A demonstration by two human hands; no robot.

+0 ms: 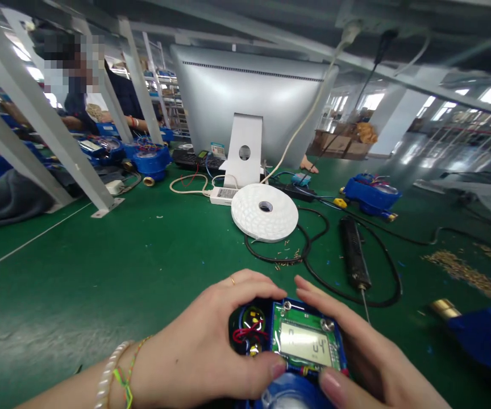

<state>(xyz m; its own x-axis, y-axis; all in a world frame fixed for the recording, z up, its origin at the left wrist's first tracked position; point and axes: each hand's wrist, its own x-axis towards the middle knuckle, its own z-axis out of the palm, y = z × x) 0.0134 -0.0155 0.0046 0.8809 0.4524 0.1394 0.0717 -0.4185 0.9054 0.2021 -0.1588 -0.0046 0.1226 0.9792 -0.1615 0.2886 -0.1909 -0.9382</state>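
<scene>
A blue water meter (290, 346) with its cover off lies on the green bench at the bottom centre. Its green circuit board and grey LCD screen (306, 343) face up, and red and yellow wires sit in a round cavity on its left. My left hand (205, 346) wraps the meter's left side, thumb pressed on its lower edge. My right hand (356, 352) grips the right side, its thumb on the front edge under the screen and its fingers over the top.
A white roll of labels (265, 211) and a monitor's back (249, 108) stand ahead. A black electric screwdriver (354, 253) with looping cable lies to the right, beside loose brass screws (462, 271). More blue meters (371, 196) sit around. A person works at far left behind white frame legs (53, 136).
</scene>
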